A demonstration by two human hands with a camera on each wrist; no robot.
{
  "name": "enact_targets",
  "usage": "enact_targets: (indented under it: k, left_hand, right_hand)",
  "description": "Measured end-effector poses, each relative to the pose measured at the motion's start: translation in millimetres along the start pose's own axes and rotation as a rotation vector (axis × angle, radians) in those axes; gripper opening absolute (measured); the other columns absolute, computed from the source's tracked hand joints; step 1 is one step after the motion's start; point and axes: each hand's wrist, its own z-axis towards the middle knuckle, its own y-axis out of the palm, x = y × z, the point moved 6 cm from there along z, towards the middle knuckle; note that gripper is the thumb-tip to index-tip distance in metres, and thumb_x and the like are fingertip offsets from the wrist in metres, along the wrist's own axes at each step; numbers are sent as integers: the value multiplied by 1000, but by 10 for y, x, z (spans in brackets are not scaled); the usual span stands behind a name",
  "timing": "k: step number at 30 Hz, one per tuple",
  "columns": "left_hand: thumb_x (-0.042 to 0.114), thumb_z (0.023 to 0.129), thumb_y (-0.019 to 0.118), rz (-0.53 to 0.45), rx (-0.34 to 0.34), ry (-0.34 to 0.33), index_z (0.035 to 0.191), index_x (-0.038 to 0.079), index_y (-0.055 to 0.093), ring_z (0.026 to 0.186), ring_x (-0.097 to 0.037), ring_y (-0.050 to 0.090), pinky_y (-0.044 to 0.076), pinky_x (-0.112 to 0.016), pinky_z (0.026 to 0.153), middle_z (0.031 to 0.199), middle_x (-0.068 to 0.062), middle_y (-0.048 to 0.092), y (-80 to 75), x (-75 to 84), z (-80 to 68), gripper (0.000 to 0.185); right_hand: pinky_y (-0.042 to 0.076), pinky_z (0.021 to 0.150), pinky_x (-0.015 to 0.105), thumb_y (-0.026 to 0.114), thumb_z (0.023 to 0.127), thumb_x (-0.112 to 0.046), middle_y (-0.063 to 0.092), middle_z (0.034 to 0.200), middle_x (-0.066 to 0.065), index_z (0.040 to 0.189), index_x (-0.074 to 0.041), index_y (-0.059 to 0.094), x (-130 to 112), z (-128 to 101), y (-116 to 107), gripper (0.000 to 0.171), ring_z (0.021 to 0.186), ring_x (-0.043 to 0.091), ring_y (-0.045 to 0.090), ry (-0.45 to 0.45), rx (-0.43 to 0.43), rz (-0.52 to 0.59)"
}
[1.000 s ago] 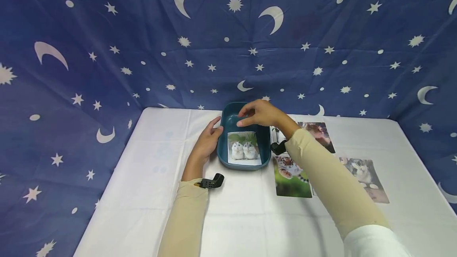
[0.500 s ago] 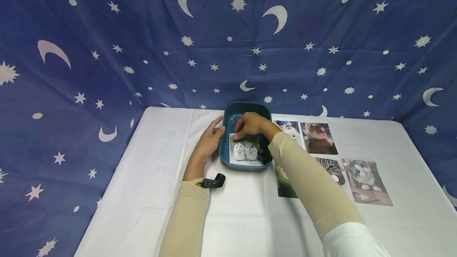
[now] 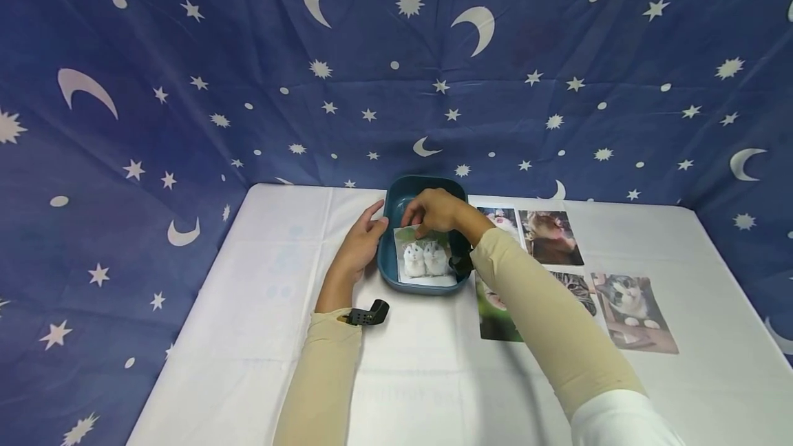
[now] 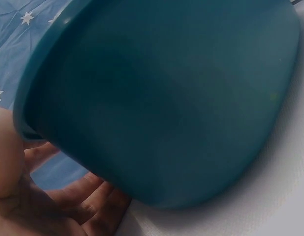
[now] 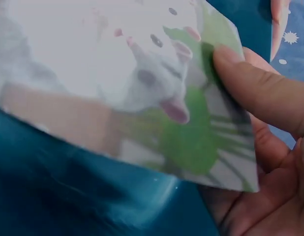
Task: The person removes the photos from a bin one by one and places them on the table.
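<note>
Here, right hand (image 3: 436,210): reaches over the teal tub (image 3: 394,212), thumb and fingers pinching the far edge of the hamster photo (image 3: 425,258).
Hamster photo: inside the tub, far edge lifted.
Left hand (image 3: 361,243): relaxed fingers resting on the tub's left wall, forearm on the white table (image 3: 260,308).

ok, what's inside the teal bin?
In the teal bin lies one hamster photo, its far edge pinched by the right hand. Whatever lies beneath the photo is covered.

Your tray (image 3: 396,204) sits mid-surface (image 3: 260,336), a photo (image 3: 426,259) inside it. Your left hand (image 3: 359,248) touches its left wall; more photos (image 3: 632,301) lie to its right.
</note>
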Motion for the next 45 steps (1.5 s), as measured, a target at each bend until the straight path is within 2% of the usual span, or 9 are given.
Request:
enact_targets:
  k: [7, 17, 26, 30, 36, 39, 41, 45]
  left_hand:
    - [37, 108, 50, -1, 6, 4, 157, 34, 38, 132, -31, 54, 39, -51, 114, 141, -14, 58, -9, 5, 4, 51]
    - [36, 108, 50, -7, 7, -5, 156, 36, 40, 129, -31, 56, 41, -50, 112, 139, -14, 58, 5, -5, 0, 50]
    - [36, 108, 51, -17, 5, 4, 156, 34, 40, 128, -31, 56, 41, -49, 113, 138, -14, 59, -12, -16, 12, 50]
    - [35, 108, 51, -18, 0, 10, 156, 35, 40, 129, -31, 55, 40, -50, 113, 138, -16, 59, 0, -6, 4, 50]
    - [37, 108, 51, -7, 2, 13, 157, 34, 40, 130, -31, 54, 39, -50, 114, 137, -14, 59, 7, 12, -4, 50]
    - [36, 108, 51, -15, 1, 18, 157, 34, 40, 128, -31, 55, 40, -50, 112, 136, -15, 59, 0, 16, -10, 50]
    - [36, 108, 51, -13, 4, 15, 156, 35, 40, 128, -31, 55, 40, -50, 113, 136, -15, 59, 0, 11, -11, 50]
    - [36, 108, 51, -4, 7, 11, 157, 35, 40, 130, -31, 54, 38, -50, 115, 137, -14, 59, 0, 5, -2, 50]
  right_hand:
    - [55, 79, 34, 86, 82, -11, 78, 85, -4, 99, -18, 78, -20, -80, -107, 20, 87, 16, 71, 7, 40, 30]
    - [55, 80, 35, 82, 86, -12, 77, 82, -2, 92, -14, 78, -26, -143, -152, 8, 84, 16, 69, -21, 39, 28]
    - [56, 79, 35, 78, 90, -12, 77, 85, -2, 95, -15, 78, -66, -87, -106, 6, 81, 14, 69, -59, 56, -38]
    - [57, 84, 37, 76, 92, -13, 78, 92, -1, 101, -15, 80, -65, -76, -82, 10, 86, 15, 71, -37, 39, -58]
    - [55, 98, 39, 76, 93, -14, 78, 115, 2, 119, -16, 78, -71, -97, -36, 27, 111, 20, 71, -43, -31, -103]
    - [53, 102, 40, 77, 92, -15, 76, 120, 1, 124, -18, 76, -89, -106, -31, 33, 118, 22, 68, -58, -44, -150]
    - [53, 101, 40, 79, 90, -15, 76, 120, 2, 125, -19, 75, -92, -118, -45, 35, 117, 23, 68, -52, -40, -170]
    - [54, 95, 39, 84, 85, -15, 77, 109, 2, 118, -19, 78, -71, -141, -114, 34, 106, 21, 68, -9, 2, -176]
